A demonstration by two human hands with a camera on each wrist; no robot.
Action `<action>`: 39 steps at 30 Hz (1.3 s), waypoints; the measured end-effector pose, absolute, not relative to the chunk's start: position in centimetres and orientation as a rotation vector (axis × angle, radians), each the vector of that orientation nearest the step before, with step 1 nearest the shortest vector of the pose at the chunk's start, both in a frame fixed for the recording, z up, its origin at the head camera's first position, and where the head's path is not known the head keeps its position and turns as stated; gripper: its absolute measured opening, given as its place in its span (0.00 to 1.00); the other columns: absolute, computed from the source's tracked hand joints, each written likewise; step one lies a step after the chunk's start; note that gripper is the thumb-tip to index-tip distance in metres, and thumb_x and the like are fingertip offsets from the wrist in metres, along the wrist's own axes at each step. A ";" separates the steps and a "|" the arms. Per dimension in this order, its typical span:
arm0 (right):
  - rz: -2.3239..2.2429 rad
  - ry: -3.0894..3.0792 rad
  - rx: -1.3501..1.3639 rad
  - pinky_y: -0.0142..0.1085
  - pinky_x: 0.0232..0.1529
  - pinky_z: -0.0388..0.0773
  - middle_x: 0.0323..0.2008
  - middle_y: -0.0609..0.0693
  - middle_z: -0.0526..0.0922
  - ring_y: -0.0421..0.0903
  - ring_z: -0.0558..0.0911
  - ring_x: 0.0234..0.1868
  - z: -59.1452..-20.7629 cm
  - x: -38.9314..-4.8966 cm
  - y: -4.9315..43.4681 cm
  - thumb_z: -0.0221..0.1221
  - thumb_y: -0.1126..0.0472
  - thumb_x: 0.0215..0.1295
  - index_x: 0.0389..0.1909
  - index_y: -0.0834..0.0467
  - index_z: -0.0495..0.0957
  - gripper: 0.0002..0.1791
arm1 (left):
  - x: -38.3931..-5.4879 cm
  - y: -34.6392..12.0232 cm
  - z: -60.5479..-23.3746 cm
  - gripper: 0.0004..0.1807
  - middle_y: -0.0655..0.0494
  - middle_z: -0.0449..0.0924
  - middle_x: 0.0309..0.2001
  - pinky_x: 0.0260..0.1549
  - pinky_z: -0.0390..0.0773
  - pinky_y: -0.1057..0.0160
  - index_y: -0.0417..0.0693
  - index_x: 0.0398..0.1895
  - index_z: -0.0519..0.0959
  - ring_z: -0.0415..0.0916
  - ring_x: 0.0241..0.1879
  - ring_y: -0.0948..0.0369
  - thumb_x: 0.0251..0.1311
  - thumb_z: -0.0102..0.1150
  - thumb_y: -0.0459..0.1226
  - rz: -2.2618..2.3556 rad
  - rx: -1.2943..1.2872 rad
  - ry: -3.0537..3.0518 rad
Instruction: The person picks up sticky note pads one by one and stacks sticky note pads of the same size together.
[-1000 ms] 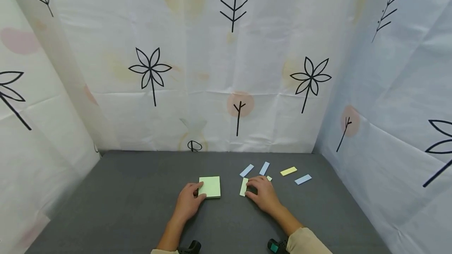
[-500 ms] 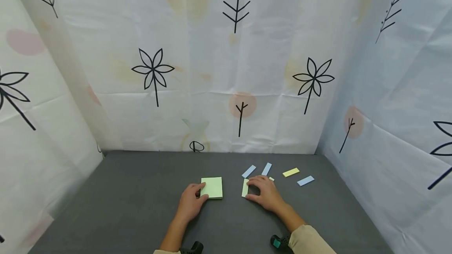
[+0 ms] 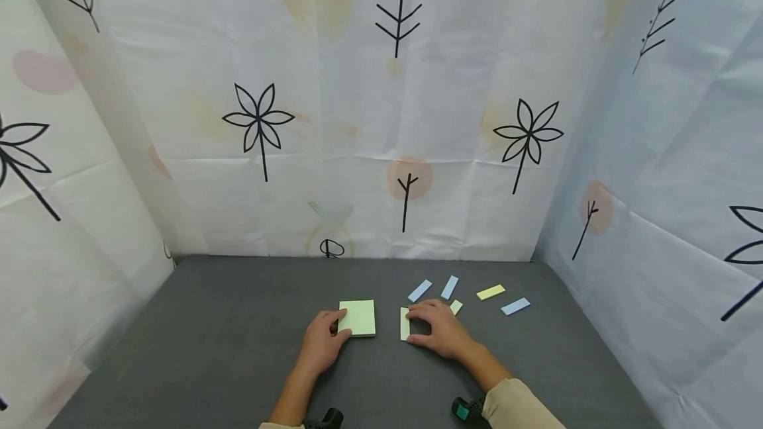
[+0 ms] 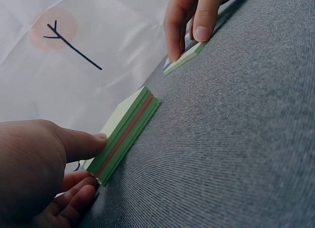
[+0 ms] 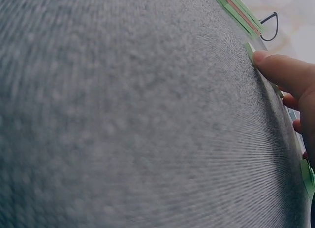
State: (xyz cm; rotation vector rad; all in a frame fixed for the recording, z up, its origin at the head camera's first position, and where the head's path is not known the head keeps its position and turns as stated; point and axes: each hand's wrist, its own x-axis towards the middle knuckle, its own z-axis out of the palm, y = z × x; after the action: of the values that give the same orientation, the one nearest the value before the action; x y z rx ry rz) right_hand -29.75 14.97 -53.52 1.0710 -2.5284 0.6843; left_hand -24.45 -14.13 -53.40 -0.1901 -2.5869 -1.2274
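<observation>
The green strip is lying on the table right of the green pad, its long axis running near to far. The right hand is pinching it towards both ends, probably keeping it straight (exact contact is partly hidden); the left hand is gripping the pad, presumably steadying it.

Both sleeves are plain beige cloth: the left sleeve shows only a thin edge at the bottom of the head view, while the right sleeve shows more, lightly creased, its cuff ending on the forearm. The left camera is black and rounded; the right camera is black too, with a small teal patch. The left hand and right hand are bare, the right thumbnail short
</observation>
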 end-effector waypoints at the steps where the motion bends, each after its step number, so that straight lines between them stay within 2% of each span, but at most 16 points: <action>1: 0.684 -2.526 1.074 0.57 0.52 0.68 0.53 0.51 0.81 0.51 0.75 0.54 -53.5 -29.7 15.0 0.70 0.47 0.54 0.50 0.55 0.82 0.24 | -24.4 -14.1 -53.4 0.22 0.44 0.77 0.47 0.41 0.74 0.49 0.38 0.56 0.79 0.75 0.42 0.52 0.56 0.68 0.33 -1.226 -0.186 -2.588; 11: 0.682 -2.559 1.058 0.55 0.53 0.68 0.53 0.49 0.81 0.50 0.75 0.55 -53.6 -29.5 15.1 0.71 0.48 0.52 0.49 0.53 0.82 0.24 | -24.4 -14.0 -53.0 0.20 0.47 0.77 0.42 0.35 0.74 0.53 0.39 0.53 0.81 0.75 0.37 0.55 0.55 0.68 0.32 -1.247 -0.163 -2.576; 21: 0.697 -2.575 1.081 0.55 0.52 0.68 0.54 0.50 0.81 0.50 0.74 0.55 -53.3 -29.2 15.2 0.70 0.49 0.54 0.49 0.53 0.82 0.23 | -24.5 -13.8 -52.8 0.19 0.46 0.77 0.44 0.32 0.73 0.57 0.40 0.51 0.81 0.73 0.33 0.59 0.54 0.68 0.32 -1.252 -0.109 -2.542; 29: 0.714 -2.519 1.101 0.55 0.51 0.69 0.52 0.50 0.81 0.50 0.75 0.54 -53.4 -29.1 15.2 0.71 0.49 0.53 0.48 0.54 0.82 0.23 | -24.5 -13.7 -52.7 0.18 0.45 0.76 0.47 0.34 0.75 0.54 0.41 0.51 0.81 0.74 0.36 0.56 0.55 0.67 0.30 -1.254 -0.088 -2.470; 39: 0.771 -2.387 1.010 0.57 0.50 0.69 0.45 0.51 0.84 0.52 0.77 0.50 -53.3 -29.5 15.7 0.72 0.54 0.51 0.42 0.57 0.84 0.18 | -24.0 -11.8 -52.0 0.15 0.49 0.80 0.44 0.37 0.78 0.55 0.43 0.46 0.83 0.79 0.37 0.55 0.53 0.67 0.28 -1.275 -0.218 -2.320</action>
State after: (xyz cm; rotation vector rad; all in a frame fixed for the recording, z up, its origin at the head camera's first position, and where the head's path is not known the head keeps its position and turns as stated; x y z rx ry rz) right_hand -29.47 15.75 -53.35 1.0105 -2.3868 0.7714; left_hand -23.99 -11.83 -51.96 -0.2184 -2.3203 -1.2755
